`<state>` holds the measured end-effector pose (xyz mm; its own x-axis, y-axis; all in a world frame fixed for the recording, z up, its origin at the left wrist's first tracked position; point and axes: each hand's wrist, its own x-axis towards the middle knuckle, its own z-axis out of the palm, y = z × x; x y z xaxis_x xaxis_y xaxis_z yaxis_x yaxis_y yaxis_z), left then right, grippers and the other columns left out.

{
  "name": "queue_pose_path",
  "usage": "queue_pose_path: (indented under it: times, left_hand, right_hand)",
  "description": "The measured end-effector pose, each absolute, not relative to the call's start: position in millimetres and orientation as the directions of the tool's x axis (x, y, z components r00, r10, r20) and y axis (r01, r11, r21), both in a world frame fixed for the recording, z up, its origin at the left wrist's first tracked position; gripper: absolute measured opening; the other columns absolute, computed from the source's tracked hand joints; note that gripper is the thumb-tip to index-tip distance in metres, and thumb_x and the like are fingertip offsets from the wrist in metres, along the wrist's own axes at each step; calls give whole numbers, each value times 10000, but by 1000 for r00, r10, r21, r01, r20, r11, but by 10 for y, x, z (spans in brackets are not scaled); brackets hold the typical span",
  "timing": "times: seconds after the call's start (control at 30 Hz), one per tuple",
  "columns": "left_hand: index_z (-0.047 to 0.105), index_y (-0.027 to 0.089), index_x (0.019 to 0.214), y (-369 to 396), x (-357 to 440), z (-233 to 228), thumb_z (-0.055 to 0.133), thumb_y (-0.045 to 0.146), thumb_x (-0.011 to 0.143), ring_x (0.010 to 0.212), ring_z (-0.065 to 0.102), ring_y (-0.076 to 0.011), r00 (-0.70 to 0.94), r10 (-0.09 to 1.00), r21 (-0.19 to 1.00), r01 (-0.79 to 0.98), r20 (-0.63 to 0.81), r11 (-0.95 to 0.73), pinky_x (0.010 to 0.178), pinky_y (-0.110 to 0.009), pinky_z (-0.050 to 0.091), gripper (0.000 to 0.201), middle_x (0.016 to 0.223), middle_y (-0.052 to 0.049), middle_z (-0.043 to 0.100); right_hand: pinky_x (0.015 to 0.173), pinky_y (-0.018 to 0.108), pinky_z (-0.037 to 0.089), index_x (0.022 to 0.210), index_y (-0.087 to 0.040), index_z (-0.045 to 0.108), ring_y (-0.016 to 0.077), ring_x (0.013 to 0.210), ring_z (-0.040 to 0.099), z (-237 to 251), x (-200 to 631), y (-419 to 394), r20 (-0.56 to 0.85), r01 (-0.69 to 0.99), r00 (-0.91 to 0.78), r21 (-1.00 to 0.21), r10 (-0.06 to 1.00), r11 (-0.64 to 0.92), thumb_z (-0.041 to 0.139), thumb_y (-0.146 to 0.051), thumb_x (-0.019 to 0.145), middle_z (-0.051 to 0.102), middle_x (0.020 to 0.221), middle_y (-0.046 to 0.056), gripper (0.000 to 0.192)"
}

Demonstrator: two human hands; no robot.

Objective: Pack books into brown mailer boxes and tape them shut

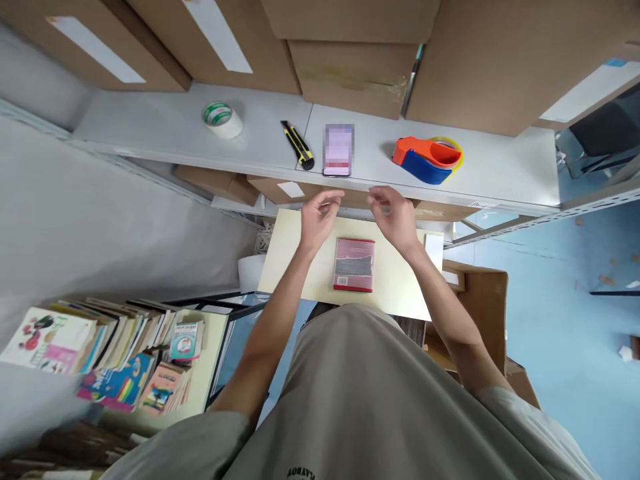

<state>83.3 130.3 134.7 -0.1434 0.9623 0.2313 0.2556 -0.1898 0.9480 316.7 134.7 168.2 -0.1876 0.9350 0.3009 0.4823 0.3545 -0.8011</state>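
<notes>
Pale table (400, 293) below grey shelf (165, 127)

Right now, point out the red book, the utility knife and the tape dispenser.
red book (354, 265), head view, middle of its cover.
utility knife (298, 145), head view, middle of its handle.
tape dispenser (427, 161), head view, its blue and orange body.

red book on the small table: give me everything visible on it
The red book lies flat, cover up, roughly centred on the pale yellow table, its long edges running away from the person. The cover is red with a grey band across the lower middle and small print too blurred to read. It looks like a closed, thin paperback. Neither hand touches it: the left hand and right hand are raised just beyond its far edge, fingers curled, holding nothing visible. Nothing rests on it.
</notes>
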Motion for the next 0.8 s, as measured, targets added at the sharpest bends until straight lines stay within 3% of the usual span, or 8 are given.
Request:
queue_pose_path:
  times: [0.23,0.4,0.5,0.57,0.63,0.67,0.73,0.8]
  left_hand:
    - [879,258,1165,1155,164,1341,781,563,1111,1188,880,-269,-280,916,935,289,286,-204,1115,-408,700,325,1216,-82,917]
    - [861,269,1209,972,-169,1220,745,582,1135,1253,869,-286,-290,927,945,289,236,-150,1117,-421,701,342,1284,-95,910]
    - [850,262,1210,861,-296,943,721,517,1145,1264,867,-282,-273,952,961,271,140,-64,1104,-416,703,294,1299,-102,910]
    - [847,251,1206,772,-340,648,713,423,1131,1280,859,-275,-244,968,960,278,54,17,1114,-405,698,230,1311,-103,909]
    - [844,228,1220,657,-339,291,709,316,1095,1294,850,-279,-208,977,945,305,-56,119,1145,-408,688,204,1332,-119,902]
    - [841,216,1241,590,-320,104,706,269,1073,1308,843,-289,-185,976,928,327,-119,175,1170,-424,680,222,1355,-134,894]
    - [835,197,1298,449,-247,-249,695,194,1033,1375,815,-322,-126,963,876,400,-238,269,1259,-482,638,300,1428,-169,863]
    - [820,190,1381,317,-141,-542,677,142,1006,1539,724,-355,-43,946,812,500,-322,299,1394,-547,529,404,1562,-196,798]
  right_hand:
    - [1257,532,599,1389,-182,764,331,1381,746,1923,1882,2247,303,607,-419,-608,856,513,608,-447,1244,820,1437,168,340]
    - [1342,512,532,1565,32,632,339,1530,668,2133,1093,2696,24,857,-359,-388,933,339,699,-245,1225,735,1596,284,443]
    - [1352,530,539,1659,44,575,370,1611,646,2019,814,2948,-47,928,-254,-293,966,230,697,-140,1207,692,1663,313,503]
    - [1326,568,551,1605,50,635,383,1599,686,1844,744,3085,36,919,-212,-334,977,212,529,-236,1298,750,1561,295,433]
    - [1235,614,568,1472,54,722,409,1503,762,1666,788,3079,179,863,-189,-438,965,250,248,-533,1314,813,1326,222,771]
    - [1192,630,586,1443,17,744,429,1443,793,1598,850,2989,250,822,-191,-488,949,294,220,-678,1271,815,1246,189,887]
    - [1175,609,637,1525,-96,702,433,1395,801,1518,1032,2619,330,751,-247,-529,911,395,477,-776,1222,795,1305,162,777]
    - [1211,494,644,1654,-186,605,347,1475,745,1462,1246,2053,329,720,-275,-552,903,421,465,-558,1267,738,1407,122,555]
